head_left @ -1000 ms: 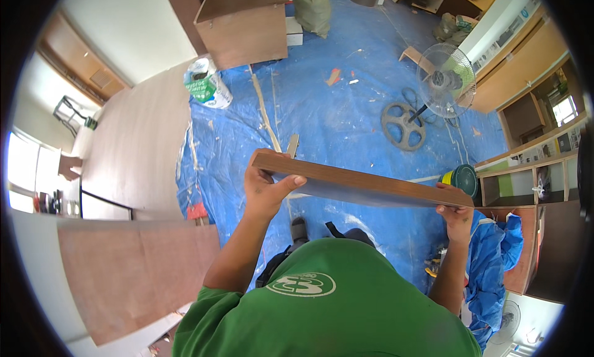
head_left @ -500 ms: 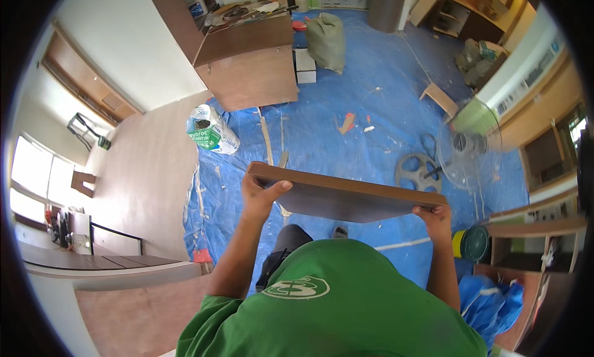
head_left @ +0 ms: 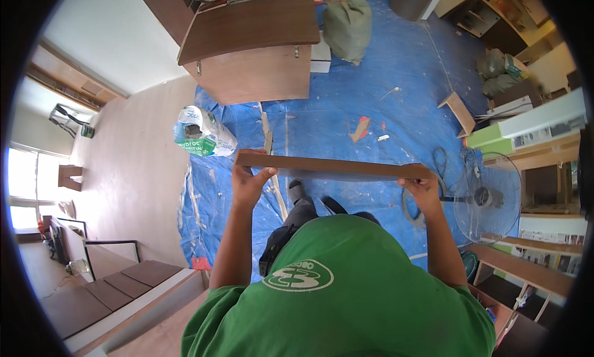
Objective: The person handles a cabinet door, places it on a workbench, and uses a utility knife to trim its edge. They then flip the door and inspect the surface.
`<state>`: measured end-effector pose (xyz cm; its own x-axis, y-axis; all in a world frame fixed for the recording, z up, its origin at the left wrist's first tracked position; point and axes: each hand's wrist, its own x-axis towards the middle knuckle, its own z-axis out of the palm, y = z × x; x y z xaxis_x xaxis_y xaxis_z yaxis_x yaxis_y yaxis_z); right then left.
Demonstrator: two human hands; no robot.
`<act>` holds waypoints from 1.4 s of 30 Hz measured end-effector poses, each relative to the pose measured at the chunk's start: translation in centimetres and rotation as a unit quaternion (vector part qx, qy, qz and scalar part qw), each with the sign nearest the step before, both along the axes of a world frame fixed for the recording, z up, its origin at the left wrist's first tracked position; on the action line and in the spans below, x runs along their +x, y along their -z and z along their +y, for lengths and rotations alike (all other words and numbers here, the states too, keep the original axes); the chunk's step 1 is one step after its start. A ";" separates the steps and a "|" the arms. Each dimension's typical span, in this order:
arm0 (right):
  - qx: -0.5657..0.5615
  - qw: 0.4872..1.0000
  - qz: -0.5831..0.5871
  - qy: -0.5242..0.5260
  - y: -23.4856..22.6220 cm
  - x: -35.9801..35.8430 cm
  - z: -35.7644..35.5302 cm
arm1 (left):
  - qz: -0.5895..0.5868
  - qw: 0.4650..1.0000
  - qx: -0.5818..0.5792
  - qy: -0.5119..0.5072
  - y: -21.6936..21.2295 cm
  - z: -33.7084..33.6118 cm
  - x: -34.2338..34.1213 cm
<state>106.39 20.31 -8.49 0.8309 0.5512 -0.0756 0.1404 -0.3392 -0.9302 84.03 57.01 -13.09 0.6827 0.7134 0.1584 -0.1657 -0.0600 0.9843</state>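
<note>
A long brown board [head_left: 337, 165] stretches level across in front of my body, with its narrow edge turned up. At its left end my left hand [head_left: 250, 182] grips it, thumb over the near side. My right hand [head_left: 421, 187] holds the other end the same way, thumb near the edge. The fingers on the far side are mostly hidden by the board. Beneath it my feet stand on a blue tarp [head_left: 328, 121].
A white and green sack [head_left: 207, 134] stands left of the board, before a wooden cabinet [head_left: 250, 75]. To the right is a standing fan [head_left: 489, 198] with cables. Farther off are a small wooden stool [head_left: 458, 113] and a full grey-green sack [head_left: 348, 29]. Open shelving [head_left: 526, 267] lines the right.
The board has turned from slanting down rightward to nearly level, and its broad face has tipped out of sight. My view has shifted forward and a foot has stepped out.
</note>
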 end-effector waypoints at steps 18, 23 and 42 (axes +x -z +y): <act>0.058 0.978 0.131 -0.149 18.2 28.7 28.1 | 0.211 0.968 0.120 -0.067 12.1 23.3 19.7; 0.052 0.970 0.192 -0.140 24.2 32.6 34.0 | 0.273 0.944 0.173 -0.059 17.0 29.4 23.8; -0.064 0.977 0.163 -0.118 31.0 37.8 44.1 | 0.340 0.936 0.088 -0.006 24.2 42.0 31.2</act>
<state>144.16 64.37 -39.52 0.6024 0.6930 -0.3961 -0.0691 -0.4491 -0.8908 115.25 99.05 -37.27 0.6606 0.7248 -0.1953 0.4978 -0.2282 0.8367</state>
